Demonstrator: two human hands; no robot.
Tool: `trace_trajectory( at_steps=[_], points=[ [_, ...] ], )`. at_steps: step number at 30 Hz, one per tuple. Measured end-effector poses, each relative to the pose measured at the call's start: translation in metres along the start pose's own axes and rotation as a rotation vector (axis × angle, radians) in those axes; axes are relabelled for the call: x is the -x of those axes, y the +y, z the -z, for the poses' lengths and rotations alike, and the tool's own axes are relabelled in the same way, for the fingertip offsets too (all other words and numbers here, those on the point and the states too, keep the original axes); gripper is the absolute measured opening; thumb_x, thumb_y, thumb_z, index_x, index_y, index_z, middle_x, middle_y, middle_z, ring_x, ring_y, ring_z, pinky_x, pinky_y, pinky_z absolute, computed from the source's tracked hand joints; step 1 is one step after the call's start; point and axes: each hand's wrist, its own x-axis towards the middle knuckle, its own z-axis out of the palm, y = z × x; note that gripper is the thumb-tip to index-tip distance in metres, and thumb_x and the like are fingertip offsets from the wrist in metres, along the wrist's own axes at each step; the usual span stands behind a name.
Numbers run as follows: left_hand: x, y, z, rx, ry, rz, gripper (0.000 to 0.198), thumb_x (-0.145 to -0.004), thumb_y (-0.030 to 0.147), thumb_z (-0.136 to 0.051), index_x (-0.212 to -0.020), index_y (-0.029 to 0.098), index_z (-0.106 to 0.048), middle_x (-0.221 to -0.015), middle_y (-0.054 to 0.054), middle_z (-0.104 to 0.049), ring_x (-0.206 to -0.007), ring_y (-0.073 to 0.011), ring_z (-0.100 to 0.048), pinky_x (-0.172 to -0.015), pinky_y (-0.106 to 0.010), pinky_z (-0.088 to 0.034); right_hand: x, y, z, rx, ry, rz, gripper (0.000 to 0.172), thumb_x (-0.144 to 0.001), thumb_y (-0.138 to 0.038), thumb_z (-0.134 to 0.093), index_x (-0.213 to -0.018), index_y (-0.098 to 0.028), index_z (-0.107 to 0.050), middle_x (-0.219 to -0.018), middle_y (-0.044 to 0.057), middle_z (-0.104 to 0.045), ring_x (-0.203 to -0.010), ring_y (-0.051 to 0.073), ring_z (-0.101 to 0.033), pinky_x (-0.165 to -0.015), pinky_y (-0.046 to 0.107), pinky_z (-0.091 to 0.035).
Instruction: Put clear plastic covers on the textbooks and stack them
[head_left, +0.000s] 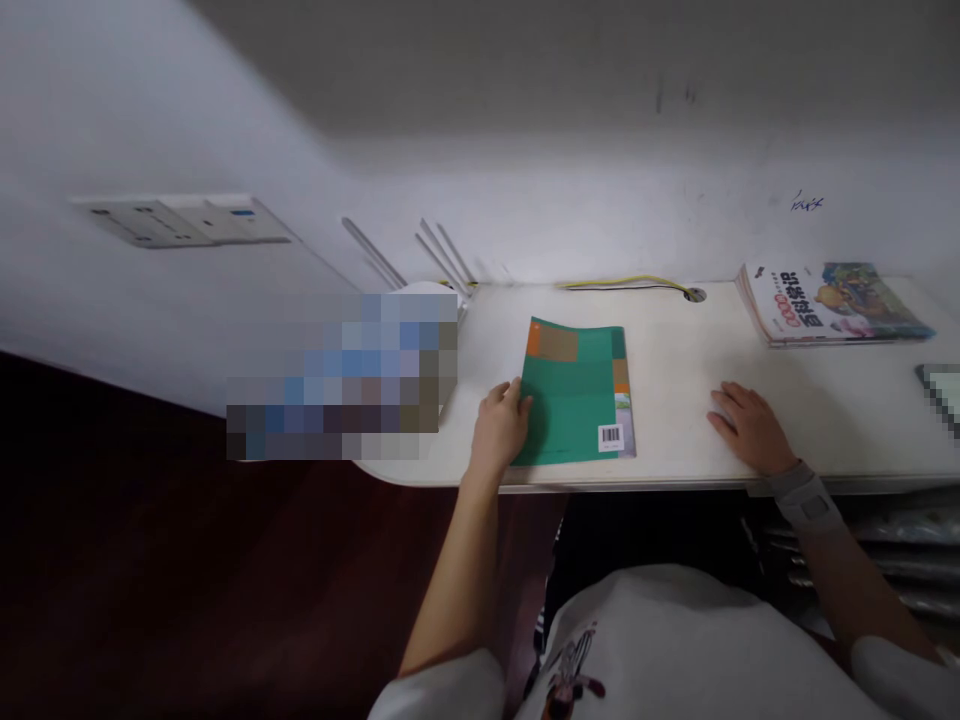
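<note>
While seen from the head camera: a white desk runs along a white wall, with its rounded end toward the left.
Beyond the grip: a wall-mounted panel sits far to the left; thin metal rods stand against the wall; a yellow-and-black cable enters a round grommet at the desk's back edge.
Right of the grip: a stack of illustrated books lies near the wall, well beyond the right hand. A pixelated patch hides whatever sits at the frame edge.
Left of the grip: a larger pixelated patch hides an object just beside the left hand; it cannot be identified.
Main item: a green booklet lies flat between the hands, its barcode near the lower right corner.
Left hand: curled fingers touch the booklet's left edge; no thumb shows beneath it, so a true pinch cannot be confirmed.
Right hand: open, palm down on the bare desk, apart from the booklet, a grey wrist strap above it.
Handling note: the thin cover will probably flex if pressed at one edge only (judgement).
</note>
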Motion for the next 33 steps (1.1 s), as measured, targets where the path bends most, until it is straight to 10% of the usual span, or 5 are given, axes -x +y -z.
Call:
trace_trajectory(
  at_steps=[5,10,16,33],
  points=[
    [0.029,0.037,0.024,0.465,-0.280,-0.415,0.070,-0.091,0.059,-0.025,-0.149,0.020,-0.020,-0.151,-0.011,-0.032,-0.138,-0.0257,-0.032,-0.108,-0.040,-0.035,0.000,-0.002,0.002,0.008,0.037,-0.031,0.044,-0.094,-0.039,-0.035,-0.123,-0.013,-0.056,-0.130,0.018,-0.055,-0.122,0.028,-0.049,-0.101,0.045,-0.037],
    [0.047,0.102,-0.023,0.250,-0.177,-0.524,0.082,-0.091,0.035,-0.046,-0.150,0.022,0.009,-0.158,-0.013,-0.001,-0.144,-0.0298,-0.003,-0.114,-0.052,-0.019,0.013,-0.007,0.005,0.057,0.094,-0.158,0.048,-0.093,-0.039,-0.036,-0.124,-0.006,-0.053,-0.130,0.022,-0.055,-0.123,0.030,-0.048,-0.101,0.046,-0.036],
    [0.052,0.160,-0.086,-0.239,-0.140,-0.681,0.053,-0.092,0.012,-0.035,-0.144,0.025,-0.036,-0.150,-0.011,-0.035,-0.141,-0.0339,-0.018,-0.108,-0.065,-0.021,0.027,-0.017,0.005,0.078,0.020,-0.216,0.049,-0.094,-0.037,-0.036,-0.126,-0.003,-0.051,-0.134,0.023,-0.052,-0.126,0.030,-0.046,-0.102,0.045,-0.034],
    [0.053,0.145,-0.099,-0.378,-0.096,-0.729,0.041,-0.093,0.020,-0.038,-0.132,0.022,-0.053,-0.140,-0.011,-0.049,-0.133,-0.0373,-0.038,-0.104,-0.069,-0.024,0.021,-0.030,0.001,-0.046,0.034,-0.231,0.047,-0.096,-0.032,-0.033,-0.126,-0.002,-0.052,-0.136,0.023,-0.050,-0.130,0.031,-0.043,-0.104,0.047,-0.037]
  ],
)
